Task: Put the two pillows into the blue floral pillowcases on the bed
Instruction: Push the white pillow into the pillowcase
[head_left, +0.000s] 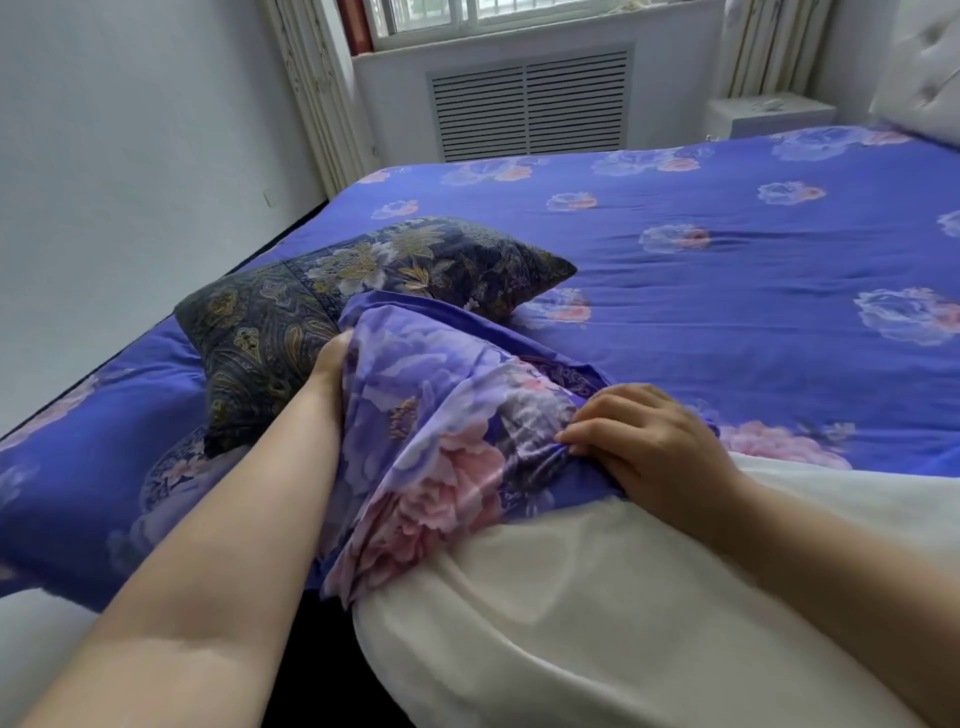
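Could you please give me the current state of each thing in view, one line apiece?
Blue floral pillowcase: bunched, partly pulled over a pillow.
Dark patterned pillow: uncovered, lying on the bed.
Left hand: reaching into the pillowcase.
Right hand: pinching the pillowcase fabric.
Bed cover: spread flat.
Window: appears shut.

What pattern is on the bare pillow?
Dark navy with gold paisley and pale flowers on the pillow, seen from the head view.

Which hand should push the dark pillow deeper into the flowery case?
Probably the left hand: it already touches the dark pillow at the case's mouth. The right hand pinches the pillowcase, holding it.
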